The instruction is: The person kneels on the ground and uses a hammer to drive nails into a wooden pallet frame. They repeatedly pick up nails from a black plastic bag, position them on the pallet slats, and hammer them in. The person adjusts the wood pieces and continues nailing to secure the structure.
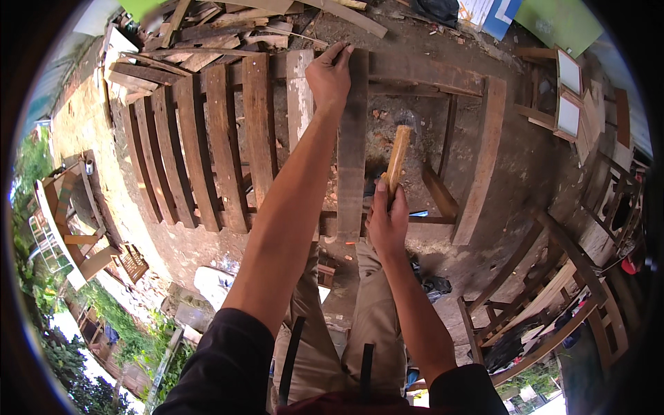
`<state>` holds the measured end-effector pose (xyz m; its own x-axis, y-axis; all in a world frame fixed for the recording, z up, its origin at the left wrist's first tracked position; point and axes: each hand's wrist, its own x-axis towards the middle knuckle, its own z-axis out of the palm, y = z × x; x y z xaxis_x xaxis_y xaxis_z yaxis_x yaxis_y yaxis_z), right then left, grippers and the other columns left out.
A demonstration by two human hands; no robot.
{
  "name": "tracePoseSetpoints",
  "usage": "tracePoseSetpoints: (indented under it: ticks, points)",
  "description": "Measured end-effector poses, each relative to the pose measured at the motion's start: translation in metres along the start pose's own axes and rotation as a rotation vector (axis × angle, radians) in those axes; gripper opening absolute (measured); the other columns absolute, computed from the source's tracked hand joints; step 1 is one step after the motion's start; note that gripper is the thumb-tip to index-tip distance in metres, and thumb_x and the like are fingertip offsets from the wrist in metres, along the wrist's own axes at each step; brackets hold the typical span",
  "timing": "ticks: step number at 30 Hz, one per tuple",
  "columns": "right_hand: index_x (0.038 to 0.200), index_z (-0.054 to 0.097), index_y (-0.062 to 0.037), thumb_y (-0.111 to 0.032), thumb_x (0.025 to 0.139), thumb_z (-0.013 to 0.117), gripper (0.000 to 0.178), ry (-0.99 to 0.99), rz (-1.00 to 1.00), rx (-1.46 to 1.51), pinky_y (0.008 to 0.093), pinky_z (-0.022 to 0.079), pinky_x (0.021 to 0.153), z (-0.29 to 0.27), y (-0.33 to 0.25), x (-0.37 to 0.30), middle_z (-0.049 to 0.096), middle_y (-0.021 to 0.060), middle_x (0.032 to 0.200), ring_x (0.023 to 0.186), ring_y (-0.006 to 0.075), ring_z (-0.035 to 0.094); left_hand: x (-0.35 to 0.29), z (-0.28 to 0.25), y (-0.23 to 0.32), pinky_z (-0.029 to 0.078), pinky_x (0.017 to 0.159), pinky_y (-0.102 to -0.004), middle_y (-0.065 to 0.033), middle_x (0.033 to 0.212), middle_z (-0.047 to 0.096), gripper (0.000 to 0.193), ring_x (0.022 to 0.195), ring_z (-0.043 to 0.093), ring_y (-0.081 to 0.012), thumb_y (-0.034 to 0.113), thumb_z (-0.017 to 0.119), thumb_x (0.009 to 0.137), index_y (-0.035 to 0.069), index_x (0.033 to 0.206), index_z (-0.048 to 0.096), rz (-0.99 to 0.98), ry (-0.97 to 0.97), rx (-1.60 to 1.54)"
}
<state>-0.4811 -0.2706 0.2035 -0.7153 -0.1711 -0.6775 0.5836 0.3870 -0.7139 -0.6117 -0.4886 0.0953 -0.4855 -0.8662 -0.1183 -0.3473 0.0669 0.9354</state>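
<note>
My left hand reaches over the far end of a dark wooden slat. Its fingertips are pinched together, and whatever is between them is too small to make out. To its left lies a slat with worn white paint. My right hand is wrapped round a pale wooden handle, which points up and away over the gap right of the dark slat. A tool head cannot be made out. Several brown slats cross the wooden frame to the left.
A heap of scrap boards lies at the far left, close to the frame. Wooden furniture frames stand at the right. White-panelled woodwork is at the far right. A black bag lies on the dirt floor by my right forearm.
</note>
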Motion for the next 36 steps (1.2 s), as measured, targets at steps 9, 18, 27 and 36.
tracePoseSetpoints:
  ticks: [9, 18, 27, 36]
  points:
    - [0.094, 0.053, -0.0012, -0.038, 0.105, 0.051, 0.039, -0.007, -0.2, 0.026, 0.0313, 0.04, 0.052, 0.024, -0.06, 0.042, 0.051, 0.0043, 0.064, 0.055, 0.0127, 0.05, -0.006, 0.003, -0.003, 0.053, 0.076, -0.0283, -0.0133, 0.093, 0.076, 0.031, 0.082, 0.069, -0.0131, 0.023, 0.079, 0.087, 0.002, 0.11, 0.075, 0.022, 0.034, 0.023]
    - [0.094, 0.051, -0.0006, -0.035, 0.106, 0.049, 0.036, -0.02, -0.386, -0.143, 0.0338, 0.041, 0.052, 0.027, -0.089, 0.064, 0.052, 0.0067, 0.062, 0.054, 0.0148, 0.054, -0.006, -0.002, -0.005, 0.049, 0.064, -0.0262, -0.0086, 0.08, 0.075, 0.027, 0.068, 0.059, -0.0058, 0.023, 0.078, 0.088, 0.005, 0.108, 0.077, 0.11, -0.002, 0.125]
    - [0.093, 0.051, -0.0001, -0.034, 0.105, 0.051, 0.036, -0.01, -0.391, -0.187, 0.0365, 0.042, 0.054, 0.028, -0.085, 0.068, 0.055, 0.0105, 0.065, 0.055, 0.0194, 0.057, -0.009, 0.003, -0.004, 0.054, 0.069, -0.0299, -0.0143, 0.084, 0.075, 0.023, 0.075, 0.072, -0.0181, 0.019, 0.08, 0.085, 0.004, 0.103, 0.077, 0.056, 0.045, 0.035]
    - [0.093, 0.053, -0.0004, -0.033, 0.104, 0.052, 0.034, 0.022, -0.394, -0.197, 0.0383, 0.043, 0.054, 0.028, -0.067, 0.067, 0.055, 0.0111, 0.066, 0.057, 0.0221, 0.057, -0.008, 0.003, -0.009, 0.051, 0.069, -0.0266, -0.0103, 0.087, 0.077, 0.03, 0.074, 0.065, -0.0087, 0.025, 0.08, 0.087, 0.006, 0.11, 0.076, 0.103, 0.032, 0.053]
